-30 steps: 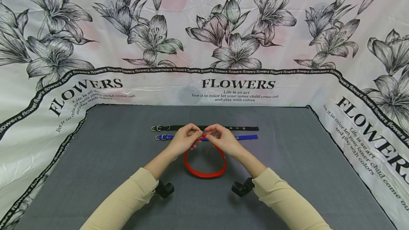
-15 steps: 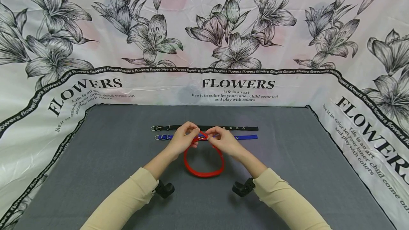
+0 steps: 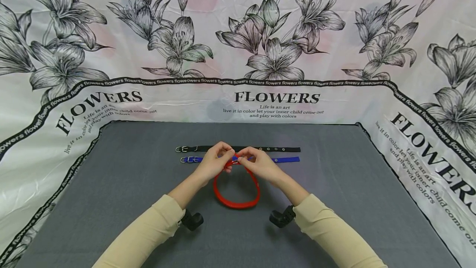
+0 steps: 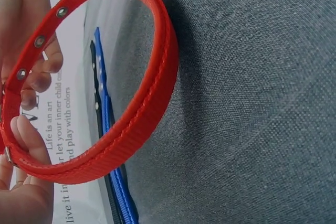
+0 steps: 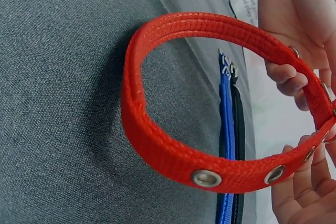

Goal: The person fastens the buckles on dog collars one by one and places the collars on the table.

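Note:
A red collar (image 3: 236, 205) with metal eyelets hangs as a loop between the two hands, its buckle end at the top. With thumb and fingers my left hand (image 3: 214, 162) pinches the strap at the buckle. Opposite it, my right hand (image 3: 262, 163) pinches the collar's strap close to the buckle. The wrist views show the red collar (image 4: 149, 98) from inside its loop, eyelets along one side. In the right wrist view the buckle (image 5: 326, 95) sits between both hands' fingers, partly hidden. Exactly how the strap passes through the buckle cannot be made out.
Behind the hands a black collar (image 3: 282, 149) and a blue collar (image 3: 288, 159) lie straight and parallel on the grey tabletop (image 3: 130, 202). A flower-printed cloth (image 3: 186, 106) stands around the back and sides.
The red strap loop raised between my fingertips half a second ago now shows less. My right fingers have moved slightly left, toward the left hand. Both hands stay at the buckle.

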A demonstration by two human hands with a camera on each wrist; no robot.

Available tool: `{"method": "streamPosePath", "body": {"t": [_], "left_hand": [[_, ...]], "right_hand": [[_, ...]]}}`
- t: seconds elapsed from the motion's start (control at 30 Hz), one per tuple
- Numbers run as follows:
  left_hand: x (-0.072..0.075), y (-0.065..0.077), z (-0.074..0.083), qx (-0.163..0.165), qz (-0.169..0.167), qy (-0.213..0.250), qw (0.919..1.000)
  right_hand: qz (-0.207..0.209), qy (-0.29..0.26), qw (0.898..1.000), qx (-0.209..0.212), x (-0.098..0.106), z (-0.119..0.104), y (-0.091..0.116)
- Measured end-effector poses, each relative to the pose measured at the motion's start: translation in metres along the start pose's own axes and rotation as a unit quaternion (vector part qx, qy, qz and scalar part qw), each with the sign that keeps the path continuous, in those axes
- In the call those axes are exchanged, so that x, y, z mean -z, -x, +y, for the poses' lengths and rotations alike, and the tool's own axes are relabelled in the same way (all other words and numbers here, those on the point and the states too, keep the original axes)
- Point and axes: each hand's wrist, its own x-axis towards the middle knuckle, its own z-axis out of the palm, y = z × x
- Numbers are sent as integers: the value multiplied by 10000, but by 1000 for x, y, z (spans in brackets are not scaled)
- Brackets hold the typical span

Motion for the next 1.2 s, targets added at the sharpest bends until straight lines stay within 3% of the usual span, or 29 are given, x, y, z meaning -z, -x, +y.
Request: {"method": "streamPosePath", "body": {"t": [0.37, 0.83, 1.03, 1.2], "left_hand": [[4, 2, -2, 232, 21, -7, 9997], [5, 4, -7, 294, -563, -632, 9960], [5, 5, -7, 278, -497, -792, 9952], [3, 5, -8, 216, -247, -683, 9971]], "right_hand": [[75, -366, 9990, -246, -1, 1, 1], [239, -460, 9984, -238, -3, 0, 1], [240, -478, 9981, -312, -5, 1, 0], [229, -573, 9975, -337, -5, 2, 0]]}}
